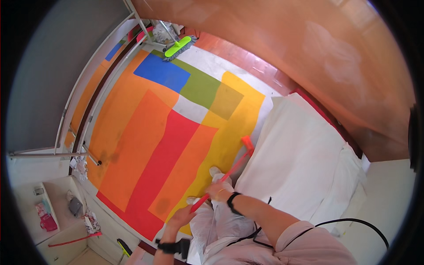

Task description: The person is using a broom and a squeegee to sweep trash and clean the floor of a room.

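A long red handle with an orange-red head, looking like a broom, slants across in front of my legs. Its head reaches the floor beside the white-covered block, partly behind the cloth's edge. My left hand is closed round the handle's near end. Farther along, my right hand grips the same handle and is a little blurred. Under the broom lies a floor covering with orange, red, yellow, green and blue patches.
A white cloth drapes a large block at right. A flat mop with a lime-green head stands at the far end. A wheeled metal frame runs along the left. Shelves holding small items stand at lower left.
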Tool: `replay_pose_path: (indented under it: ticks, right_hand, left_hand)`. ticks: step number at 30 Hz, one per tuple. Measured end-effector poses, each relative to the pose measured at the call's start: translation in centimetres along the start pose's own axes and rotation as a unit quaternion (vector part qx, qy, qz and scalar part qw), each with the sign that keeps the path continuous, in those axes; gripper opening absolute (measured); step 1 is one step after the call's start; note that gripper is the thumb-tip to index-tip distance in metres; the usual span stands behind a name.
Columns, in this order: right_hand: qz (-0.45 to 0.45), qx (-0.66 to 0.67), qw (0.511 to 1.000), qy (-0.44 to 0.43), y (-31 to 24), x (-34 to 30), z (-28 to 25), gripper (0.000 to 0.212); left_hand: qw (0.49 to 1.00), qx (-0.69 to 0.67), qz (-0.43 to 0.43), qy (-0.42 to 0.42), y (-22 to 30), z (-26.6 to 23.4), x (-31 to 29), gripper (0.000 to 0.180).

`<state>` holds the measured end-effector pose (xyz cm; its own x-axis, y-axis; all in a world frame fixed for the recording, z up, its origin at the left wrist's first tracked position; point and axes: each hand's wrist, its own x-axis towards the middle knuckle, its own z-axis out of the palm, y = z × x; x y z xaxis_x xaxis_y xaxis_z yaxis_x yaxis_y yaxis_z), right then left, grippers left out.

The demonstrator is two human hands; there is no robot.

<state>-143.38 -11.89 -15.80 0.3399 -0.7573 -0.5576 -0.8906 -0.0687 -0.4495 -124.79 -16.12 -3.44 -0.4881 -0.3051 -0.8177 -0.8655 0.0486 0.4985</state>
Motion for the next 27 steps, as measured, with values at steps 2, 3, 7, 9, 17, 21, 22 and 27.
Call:
replay_pose_path:
  ticks: [2,3,7,9,17,21,22,27]
  right_hand:
    - [-0.079,0.073,0.994,-0.004,-4.4,1.9,-0.5,0.019]
    - [-0.128,0.030,0.991,0.004,-6.7,2.6,-0.9,0.020]
    - [-0.209,0.051,0.975,-0.054,-14.6,4.8,-3.7,0.016]
    - [-0.232,0.028,0.969,-0.073,-16.7,5.3,-4.5,0.014]
    - [-0.126,0.015,0.992,0.026,-3.6,5.1,-5.0,0.021]
    - [-0.012,-0.028,0.998,-0.056,3.3,4.3,-6.0,0.028]
    - [0.004,-0.054,0.997,-0.062,3.6,4.2,-6.0,0.026]
    - [-0.039,-0.063,0.996,-0.058,-4.4,7.2,-2.8,0.020]
  left_hand:
    - [0.998,-0.008,-0.040,0.048,-1.6,-1.3,-5.0,0.036]
    - [0.995,0.044,-0.031,0.081,-2.2,-2.0,-7.4,0.039]
    - [0.981,-0.050,-0.175,0.062,-2.2,-4.3,-14.9,0.046]
    - [0.971,-0.073,-0.223,0.048,-1.4,-5.1,-16.5,0.048]
    - [0.995,-0.073,-0.064,0.031,0.2,-5.4,-4.6,0.040]
    - [0.996,-0.087,0.002,0.017,1.3,-3.0,3.9,0.039]
    - [0.997,-0.076,0.016,0.023,1.1,-2.7,4.7,0.035]
    - [0.995,-0.063,0.005,0.080,-4.8,-3.0,-1.6,0.037]
